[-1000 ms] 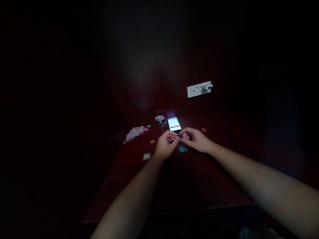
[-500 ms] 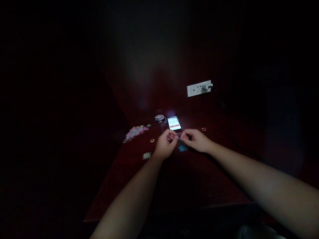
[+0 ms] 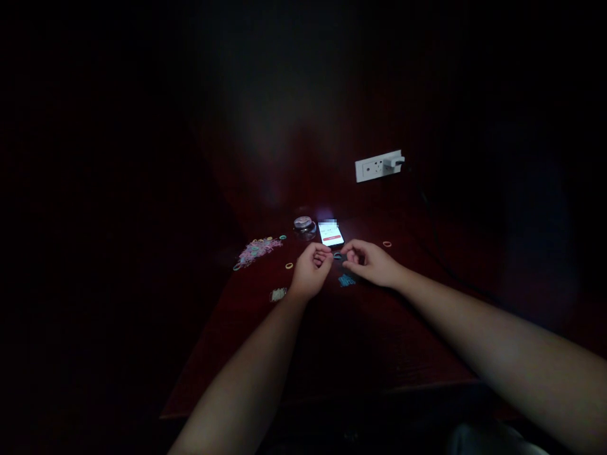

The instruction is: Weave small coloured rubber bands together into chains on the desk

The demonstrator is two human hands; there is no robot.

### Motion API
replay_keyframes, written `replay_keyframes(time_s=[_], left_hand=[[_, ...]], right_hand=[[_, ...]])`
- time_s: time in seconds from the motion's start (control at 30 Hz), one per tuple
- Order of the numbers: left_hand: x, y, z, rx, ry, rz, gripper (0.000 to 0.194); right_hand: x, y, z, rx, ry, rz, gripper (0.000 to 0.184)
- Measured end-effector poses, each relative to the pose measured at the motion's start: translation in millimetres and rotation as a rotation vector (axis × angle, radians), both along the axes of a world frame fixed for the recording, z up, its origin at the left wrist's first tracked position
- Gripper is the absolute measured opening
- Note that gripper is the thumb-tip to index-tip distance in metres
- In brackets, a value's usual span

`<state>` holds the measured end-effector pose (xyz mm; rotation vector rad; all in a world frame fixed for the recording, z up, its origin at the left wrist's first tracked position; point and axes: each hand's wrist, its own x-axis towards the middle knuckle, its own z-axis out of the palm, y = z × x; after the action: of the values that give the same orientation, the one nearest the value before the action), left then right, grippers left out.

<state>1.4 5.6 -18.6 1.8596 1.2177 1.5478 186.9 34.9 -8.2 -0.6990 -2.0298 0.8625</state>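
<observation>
Nearest, a blue band pile (image 3: pixel 346 280) lies at eight o'clock from the right hand (image 3: pixel 372 262), its thumb and fingers parted. The left hand (image 3: pixel 310 272) curls; whether it grips anything, I cannot tell. A single blue band (image 3: pixel 337 256) shows between them, at the left's two o'clock. Beyond, at twelve, glows a phone (image 3: pixel 331 234).

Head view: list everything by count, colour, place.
socket: one, white, wall
plug: one, white, socket
cable: one, black, right
table: one, red, centre
phone: one, white-screened, table
jar: one, clear, table
mixed bands: many, pinkish, left
green band: one, green, rear left
yellow band: one, yellow, centre left
cream bands: several, cream, front left
pink band: one, pink, right
teal band: one, teal, below phone
blue bands: several, blue, below phone
arms: two, bare, bottom
left hand: one, bare, centre
right hand: one, bare, centre
</observation>
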Motion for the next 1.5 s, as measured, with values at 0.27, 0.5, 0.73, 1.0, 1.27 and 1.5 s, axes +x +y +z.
replay_keyframes(time_s=[0.27,0.5,0.73,1.0,1.27,1.5], left_hand=[[2.6,-6.4,4.9,0.005,0.056,-0.012,0.013],[1.0,-6.1,5.0,-0.007,0.065,-0.060,0.013],[-3.3,-6.0,-0.1,-0.155,0.198,-0.208,0.020],[-5.3,-3.7,-2.9,-0.226,0.257,-0.257,0.019],[-5.8,-1.4,-6.2,-0.238,0.283,-0.251,0.019],[-5.7,-0.9,-4.3,-0.197,0.289,-0.155,0.021]], right_hand=[[0.4,-0.5,3.0,0.018,-0.038,-0.003,0.014],[1.3,-0.4,3.3,0.030,-0.043,-0.007,0.010],[0.7,1.0,3.7,0.076,0.011,-0.074,0.008],[0.2,1.7,2.7,0.079,-0.007,-0.070,0.008],[0.7,1.5,3.1,0.082,-0.017,-0.075,0.007],[0.9,4.0,-0.7,0.025,-0.069,-0.026,0.010]])
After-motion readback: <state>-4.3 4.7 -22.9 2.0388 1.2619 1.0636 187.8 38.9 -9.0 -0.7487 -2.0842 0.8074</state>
